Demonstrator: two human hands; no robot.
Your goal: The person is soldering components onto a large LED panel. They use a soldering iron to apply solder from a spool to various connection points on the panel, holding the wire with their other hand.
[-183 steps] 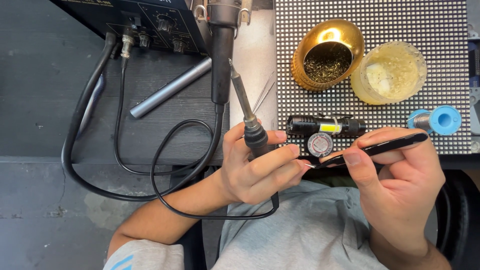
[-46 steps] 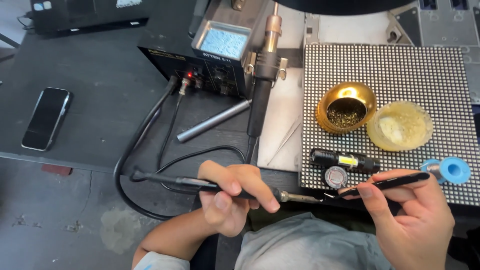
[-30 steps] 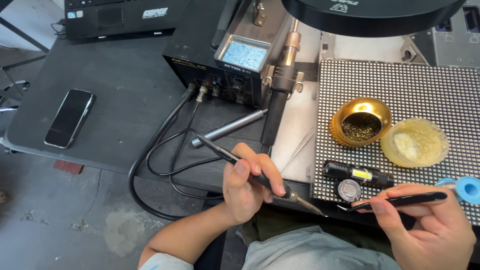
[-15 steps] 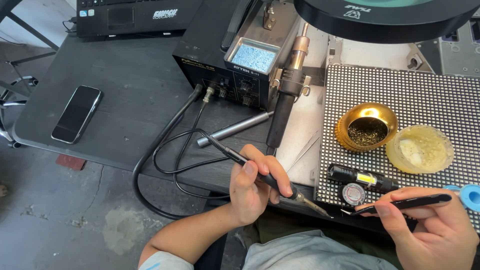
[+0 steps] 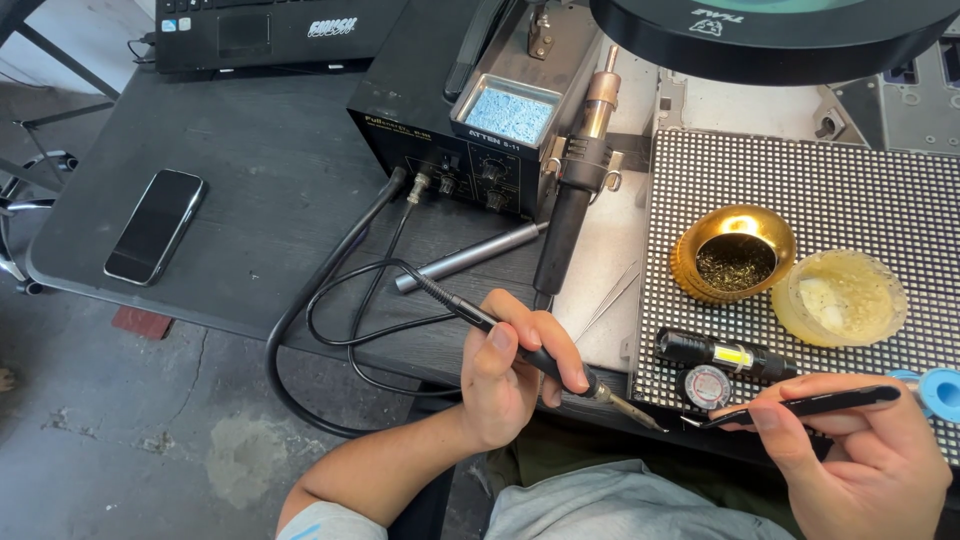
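Black-handled, the soldering iron (image 5: 545, 362) lies slantwise in the left hand (image 5: 510, 375), fingers closed round its grip like a pen. Its long axis runs from the cable end at upper left down to the metal tip at lower right, and that tip sits just short of the tip of the black tweezers (image 5: 805, 405). The right hand (image 5: 865, 465) pinches these closed between thumb and fingers, with their long axis nearly level and the point aimed left. The two tips meet, or very nearly so, over the near edge of the dotted LED panel (image 5: 800, 180); whether they touch, or whether anything small is caught between the tweezer points, cannot be told. The meeting point lies between the two hands, a little nearer the right.

Just behind the tips on the panel sit a small round tin (image 5: 708, 386) and a black flashlight with a yellow band (image 5: 725, 354). Farther back are a brass bowl of cleaning wool (image 5: 733, 255) and a yellowish pot of flux (image 5: 840, 298), side by side. A blue ring (image 5: 942, 392) peeks in at the right edge.

On the dark surface (image 5: 260, 170), the iron's cable loops back to the soldering station (image 5: 455, 120), where a hot-air handle (image 5: 575, 190) hangs in its holder. A phone (image 5: 155, 225) lies well off to the left, and a laptop (image 5: 260, 30) at the far edge.
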